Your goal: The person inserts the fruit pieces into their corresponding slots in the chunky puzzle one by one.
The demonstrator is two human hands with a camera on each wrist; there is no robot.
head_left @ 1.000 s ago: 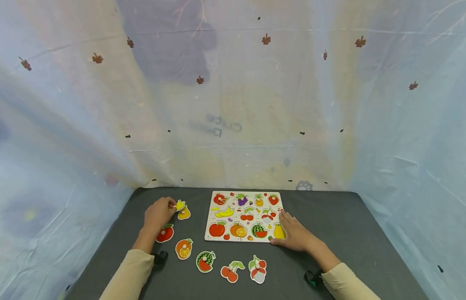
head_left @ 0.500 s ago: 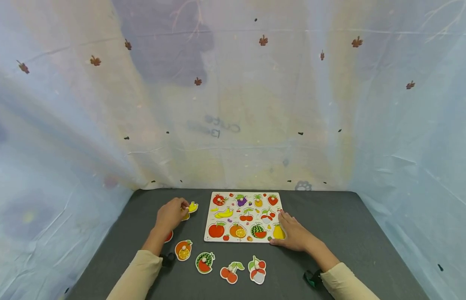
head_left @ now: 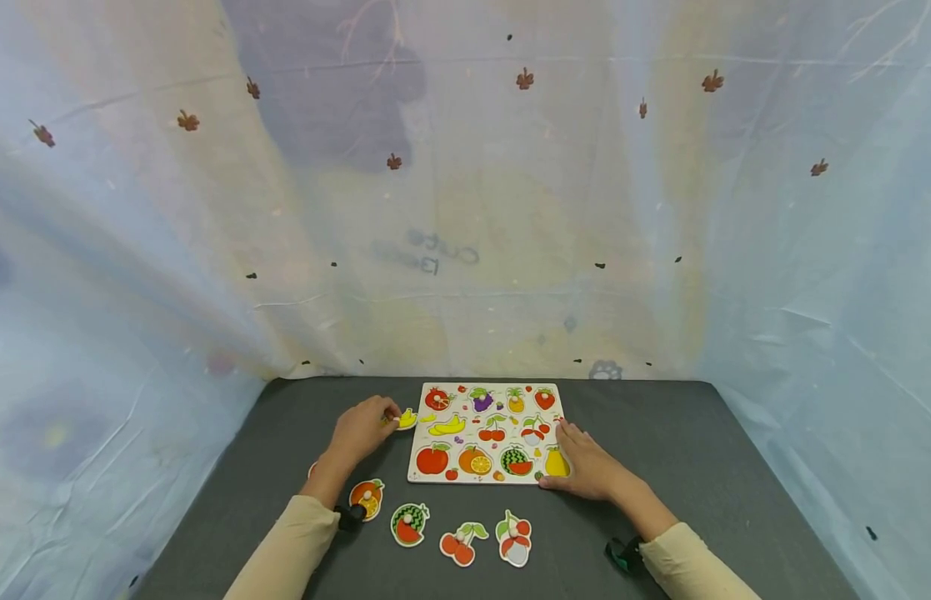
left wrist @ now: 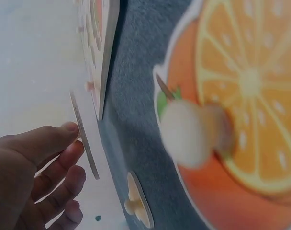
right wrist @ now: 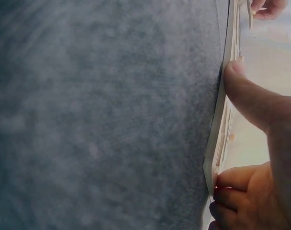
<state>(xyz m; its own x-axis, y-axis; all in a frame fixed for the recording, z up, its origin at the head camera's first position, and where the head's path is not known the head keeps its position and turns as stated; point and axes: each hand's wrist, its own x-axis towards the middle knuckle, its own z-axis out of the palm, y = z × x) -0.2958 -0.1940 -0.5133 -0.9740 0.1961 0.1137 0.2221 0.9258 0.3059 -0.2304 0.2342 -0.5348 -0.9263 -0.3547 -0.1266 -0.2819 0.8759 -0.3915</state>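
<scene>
My left hand (head_left: 363, 431) pinches a yellow banana puzzle piece (head_left: 407, 419) between thumb and fingertips, beside the left edge of the fruit puzzle board (head_left: 471, 429). In the left wrist view this banana piece (left wrist: 85, 136) shows edge-on, raised off the table. Fruit pictures fill the board, including a painted-looking yellow banana (head_left: 447, 427). With fingers extended, my right hand (head_left: 591, 468) rests on the board's lower right corner, thumb at the near edge; the right wrist view shows the thumb (right wrist: 246, 88) against the board's side.
Loose knobbed pieces lie on the dark table: orange (head_left: 367, 498), watermelon (head_left: 409, 525), cherries (head_left: 462, 544) and a red-and-white fruit (head_left: 514, 540). A red piece is mostly hidden under the left forearm. Another knobbed piece (left wrist: 138, 201) shows in the left wrist view. Curtains (head_left: 465, 208) surround the table.
My left hand has carried the banana piece rightward, from beside the pear piece to the board's left edge. The left forearm now covers the red piece. My right hand stays put.
</scene>
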